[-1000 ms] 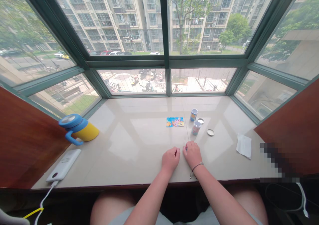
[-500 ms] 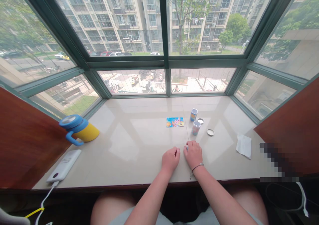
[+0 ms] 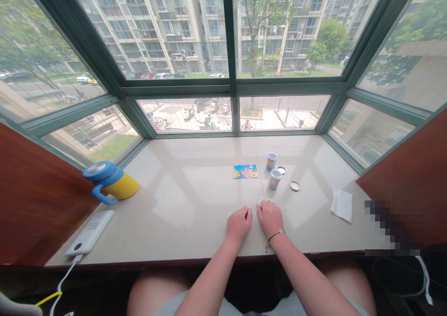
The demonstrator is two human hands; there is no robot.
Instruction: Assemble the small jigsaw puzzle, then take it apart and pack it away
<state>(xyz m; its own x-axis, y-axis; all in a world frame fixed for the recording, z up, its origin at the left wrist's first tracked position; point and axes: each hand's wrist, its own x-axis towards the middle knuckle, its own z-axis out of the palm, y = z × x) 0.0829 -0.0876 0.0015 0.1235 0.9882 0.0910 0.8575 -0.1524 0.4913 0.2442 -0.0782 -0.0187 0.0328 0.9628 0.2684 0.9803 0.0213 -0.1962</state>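
My left hand [image 3: 239, 224] rests on the sill in a loose fist, with nothing showing in it. Just to its right, my right hand [image 3: 271, 218] lies knuckles up, fingers curled down; whatever is beneath the palm is hidden. A bracelet [image 3: 277, 234] circles my right wrist. Beyond the right hand stand two small printed cans, a pinkish one [image 3: 275, 181] nearer and a blue one [image 3: 271, 161] behind it. One round lid [image 3: 281, 170] lies beside the cans and another lid [image 3: 295, 186] farther right. Left of them, a colourful cartoon card [image 3: 245, 171] lies flat.
On the left, a yellow and blue jug [image 3: 120, 184] lies tilted near the wooden side panel. A white power bank [image 3: 90, 233] with a cable [image 3: 66, 276] is at the front left. A folded white tissue [image 3: 342, 205] lies to the right. Window frames [image 3: 286, 88] border the sill.
A bit of something bluish at my right hand's thumb side is now covered, and its fingers have curled down lower. My left hand, the cans, lids and card have stayed put.
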